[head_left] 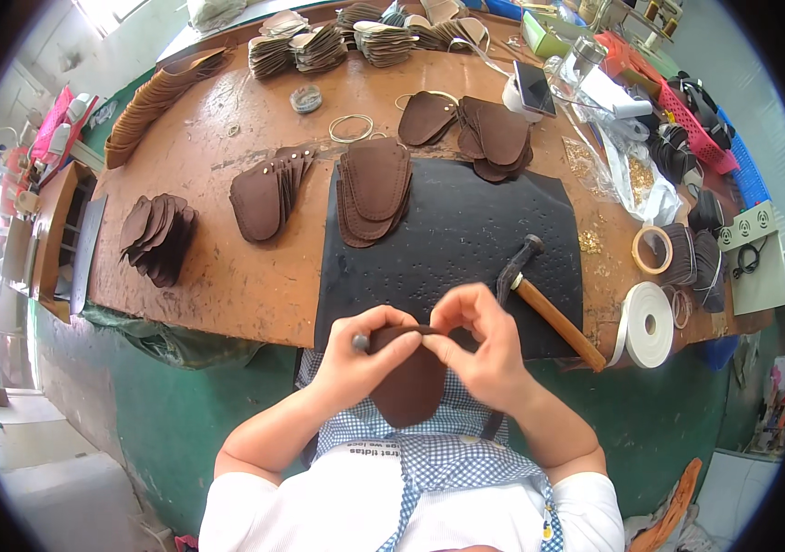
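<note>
My left hand is closed on a dark brown leather piece with a rounded lower end, held in front of my apron at the table's front edge. The grey metal end of a small rod-like tool sticks out from the same hand; the rest of it is hidden. At the top edge of the leather, my right hand pinches with thumb and fingers, close to the left thumb. Whatever small part may lie between the fingertips cannot be made out. A hammer with a wooden handle lies just right of my right hand.
A black pitted mat lies on the brown table. Stitched leather pieces overlap its far left corner, beside a fanned stack with metal studs. At the right are a white tape roll, gold-coloured small parts and a pink basket.
</note>
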The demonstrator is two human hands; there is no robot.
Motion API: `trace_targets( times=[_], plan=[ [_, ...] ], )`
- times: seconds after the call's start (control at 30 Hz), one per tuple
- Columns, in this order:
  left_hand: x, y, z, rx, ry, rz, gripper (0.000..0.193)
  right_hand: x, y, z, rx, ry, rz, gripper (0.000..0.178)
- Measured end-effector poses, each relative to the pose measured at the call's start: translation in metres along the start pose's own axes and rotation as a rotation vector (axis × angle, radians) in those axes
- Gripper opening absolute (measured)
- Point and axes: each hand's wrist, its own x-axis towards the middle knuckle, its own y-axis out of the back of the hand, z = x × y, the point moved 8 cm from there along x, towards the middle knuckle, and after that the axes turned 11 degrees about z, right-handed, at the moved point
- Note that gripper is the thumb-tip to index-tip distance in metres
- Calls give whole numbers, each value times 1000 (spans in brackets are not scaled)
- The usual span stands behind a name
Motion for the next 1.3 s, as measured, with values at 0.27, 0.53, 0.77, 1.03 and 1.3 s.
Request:
trace_targets(
  times=[0.27, 0.53, 0.77, 1.03, 1.3],
  plan=[
    [3, -1, -55, -480, 525, 80, 18, 5, -8, 52, 270, -434, -32, 30],
    [7, 3, -62, -431, 472, 95, 19, 7, -9, 63, 269, -390, -19, 28],
    [11, 8, -50, -192, 283, 36, 22, 7, -7, 69, 324, -449, -13, 25],
    [9, 7, -49, -202, 290, 21, 22, 5, -11, 62, 378, -426, -77, 16],
    [10, 9, -47, -188, 272, 35, 15, 5, -13, 62, 330, -437, -91, 17]
  ],
)
